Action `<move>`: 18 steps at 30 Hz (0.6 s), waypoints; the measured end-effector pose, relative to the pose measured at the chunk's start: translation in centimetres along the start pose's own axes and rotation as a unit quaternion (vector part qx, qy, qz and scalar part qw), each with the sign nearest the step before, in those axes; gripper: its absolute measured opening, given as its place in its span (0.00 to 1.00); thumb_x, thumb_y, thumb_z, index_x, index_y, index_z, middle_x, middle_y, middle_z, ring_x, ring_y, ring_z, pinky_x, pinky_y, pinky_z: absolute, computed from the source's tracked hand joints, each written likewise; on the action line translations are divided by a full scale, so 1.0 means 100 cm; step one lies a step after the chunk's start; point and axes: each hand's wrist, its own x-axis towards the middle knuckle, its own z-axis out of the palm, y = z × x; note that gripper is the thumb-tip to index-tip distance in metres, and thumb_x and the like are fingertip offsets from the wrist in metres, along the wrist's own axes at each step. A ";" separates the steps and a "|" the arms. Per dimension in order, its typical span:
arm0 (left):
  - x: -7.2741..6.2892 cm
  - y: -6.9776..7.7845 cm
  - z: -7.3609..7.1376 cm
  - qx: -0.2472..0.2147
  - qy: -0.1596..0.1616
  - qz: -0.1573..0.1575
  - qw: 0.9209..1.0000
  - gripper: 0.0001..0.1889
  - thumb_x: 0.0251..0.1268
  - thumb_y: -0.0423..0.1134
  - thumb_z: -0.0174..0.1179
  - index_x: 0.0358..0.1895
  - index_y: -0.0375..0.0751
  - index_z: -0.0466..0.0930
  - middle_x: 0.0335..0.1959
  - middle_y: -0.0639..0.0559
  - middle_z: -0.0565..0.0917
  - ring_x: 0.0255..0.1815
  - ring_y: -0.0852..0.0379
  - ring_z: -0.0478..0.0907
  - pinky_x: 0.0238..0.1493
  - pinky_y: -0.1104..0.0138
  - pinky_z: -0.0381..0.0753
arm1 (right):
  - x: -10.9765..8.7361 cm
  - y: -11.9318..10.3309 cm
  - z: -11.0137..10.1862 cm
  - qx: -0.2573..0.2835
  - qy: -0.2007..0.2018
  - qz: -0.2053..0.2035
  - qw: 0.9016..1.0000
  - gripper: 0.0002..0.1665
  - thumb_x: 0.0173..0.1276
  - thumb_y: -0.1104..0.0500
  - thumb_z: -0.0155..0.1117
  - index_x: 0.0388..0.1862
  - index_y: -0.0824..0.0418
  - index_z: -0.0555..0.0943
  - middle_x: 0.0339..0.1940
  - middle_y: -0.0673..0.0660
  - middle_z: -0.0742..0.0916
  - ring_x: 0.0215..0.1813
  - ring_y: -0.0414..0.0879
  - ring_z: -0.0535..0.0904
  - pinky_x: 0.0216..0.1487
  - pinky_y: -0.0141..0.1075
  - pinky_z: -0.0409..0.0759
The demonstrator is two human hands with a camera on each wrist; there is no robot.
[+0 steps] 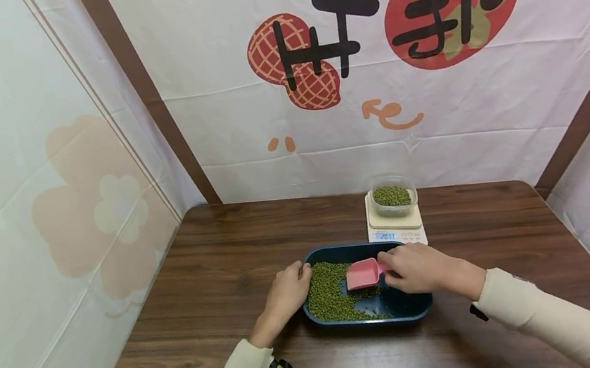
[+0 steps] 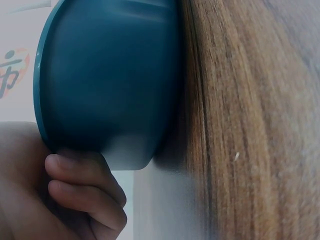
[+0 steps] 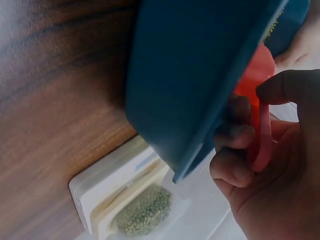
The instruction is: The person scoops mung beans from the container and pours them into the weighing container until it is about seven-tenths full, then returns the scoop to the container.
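Observation:
A dark blue tray holds green mung beans, heaped mostly toward its left side. My left hand grips the tray's left end, thumb over the rim; curled fingers show beneath the rim in the left wrist view. A pink scoop lies over the beans inside the tray, its mouth facing left. Its handle is held by my right hand, fingers wrapped round it just inside the tray's right end.
Behind the tray stands a white kitchen scale with a lit display. A clear plastic container with mung beans sits on it. The brown wood-grain table meets a printed cloth backdrop at the back.

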 end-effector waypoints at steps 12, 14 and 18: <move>0.002 0.000 0.001 0.003 0.000 -0.006 1.000 0.21 0.89 0.46 0.46 0.27 0.46 0.66 0.18 0.54 0.64 0.16 0.57 0.57 0.22 0.65 0.61 | -0.004 0.000 0.010 -0.059 0.013 -0.023 0.998 0.07 0.69 0.54 0.69 0.34 0.53 0.80 0.24 0.45 0.78 0.29 0.39 0.71 0.28 0.34 0.65; 0.002 0.000 0.001 0.005 0.001 -0.007 1.000 0.21 0.89 0.47 0.46 0.27 0.46 0.66 0.18 0.54 0.64 0.16 0.57 0.57 0.22 0.65 0.61 | -0.005 0.000 0.011 -0.075 0.017 -0.032 0.997 0.08 0.67 0.53 0.71 0.34 0.54 0.82 0.26 0.46 0.79 0.32 0.41 0.73 0.29 0.35 0.66; 0.002 0.000 0.000 0.008 0.000 -0.008 1.000 0.22 0.89 0.47 0.46 0.27 0.46 0.66 0.18 0.54 0.63 0.16 0.57 0.57 0.22 0.65 0.61 | -0.006 0.002 0.014 -0.090 0.016 -0.043 0.995 0.09 0.65 0.52 0.73 0.36 0.55 0.84 0.26 0.46 0.79 0.33 0.43 0.72 0.29 0.35 0.65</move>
